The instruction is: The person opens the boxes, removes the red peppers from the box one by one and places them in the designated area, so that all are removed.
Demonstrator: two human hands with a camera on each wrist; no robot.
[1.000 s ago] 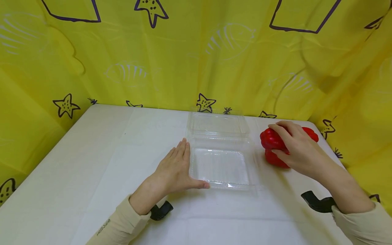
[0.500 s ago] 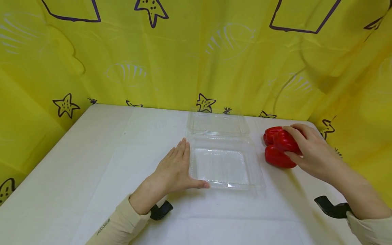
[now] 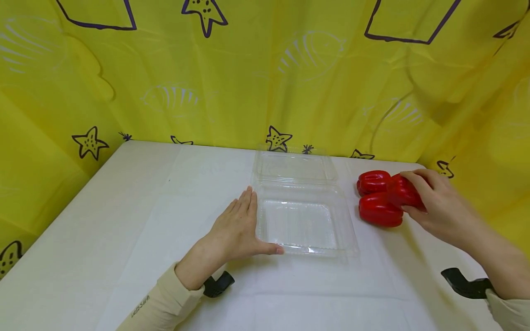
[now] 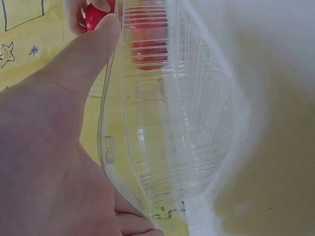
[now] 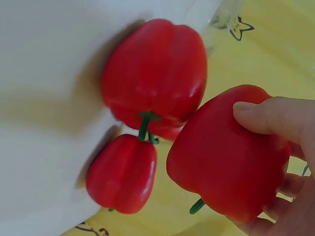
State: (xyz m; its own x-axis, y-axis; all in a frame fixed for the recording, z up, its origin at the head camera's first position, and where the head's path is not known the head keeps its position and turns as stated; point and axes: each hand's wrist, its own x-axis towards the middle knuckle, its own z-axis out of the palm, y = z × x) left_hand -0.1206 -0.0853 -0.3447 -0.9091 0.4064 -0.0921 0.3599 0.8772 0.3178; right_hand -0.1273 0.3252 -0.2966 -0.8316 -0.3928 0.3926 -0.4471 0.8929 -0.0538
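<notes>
My right hand grips a red bell pepper, thumb on one side and fingers round the other. In the right wrist view this pepper is raised off the table, its green stem pointing down and left. Two more red peppers, a rear one and a front one, lie just left of it. A smaller pepper shows in the right wrist view. My left hand rests with straight fingers along the left side of a clear plastic clamshell box, thumb at its front rim.
The box's clear lid lies folded back towards the curtain. A white cloth covers the table. A yellow curtain with starfish and fish drawings closes off the back and sides.
My right hand has moved to the right with its pepper, uncovering more of the two peppers on the left. The left hand and the box have stayed in place.
</notes>
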